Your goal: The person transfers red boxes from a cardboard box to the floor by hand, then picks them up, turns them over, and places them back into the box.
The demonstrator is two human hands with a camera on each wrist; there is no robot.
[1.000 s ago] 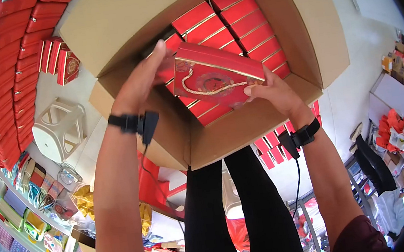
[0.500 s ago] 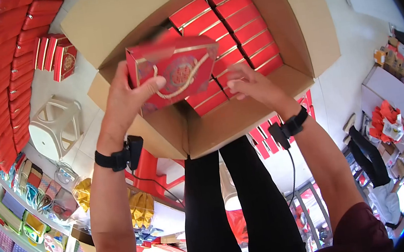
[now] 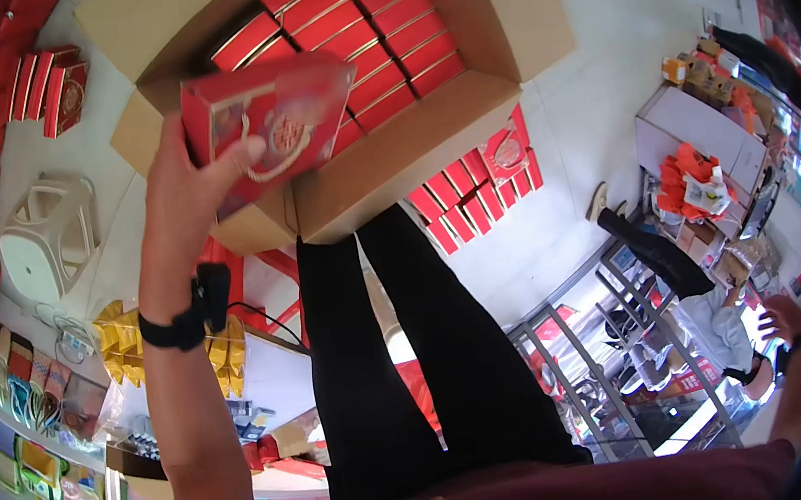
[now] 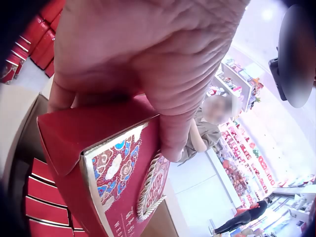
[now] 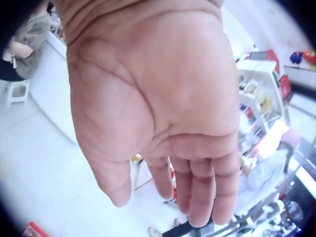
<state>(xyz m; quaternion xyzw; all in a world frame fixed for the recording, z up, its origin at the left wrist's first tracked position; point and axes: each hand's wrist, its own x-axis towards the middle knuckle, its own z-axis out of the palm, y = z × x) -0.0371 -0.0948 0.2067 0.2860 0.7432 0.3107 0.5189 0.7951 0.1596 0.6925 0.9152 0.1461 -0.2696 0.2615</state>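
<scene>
Left grip [image 3: 178,192] is clenched on one red box [image 3: 270,126]: thumb [image 3: 244,154] across the printed front, the other fingers behind it. The box is in the air, tilted, over the near left corner of the carton [image 3: 390,166], above the rows packed inside. It is motion-blurred in the head view.

Left wrist view: the grip [image 4: 148,54] clamps the box [image 4: 113,173] from above, and the thumb [image 4: 170,128] presses on the front face just beside the cord handle [image 4: 150,187]. Gold edging and a floral panel are readable; the text is too small to tell.

The carton is open, flaps out, with red boxes [image 3: 363,25] packed on edge in tight rows, touching each other. It sits on a red frame [image 3: 242,259], only partly seen.

Right grip [image 3: 777,319] is released and holds nothing. It is far out at the lower right of the head view, well apart from the carton. Right wrist view: palm [image 5: 158,98] open to the camera, fingers [image 5: 197,187] straight and loosely together.

On the floor:
- A row of red boxes [image 3: 468,187] stands just beyond the carton's near right corner.
- A few more [image 3: 50,83] stand near its far left side.
- A white stool [image 3: 48,228] stands left of the carton.
</scene>
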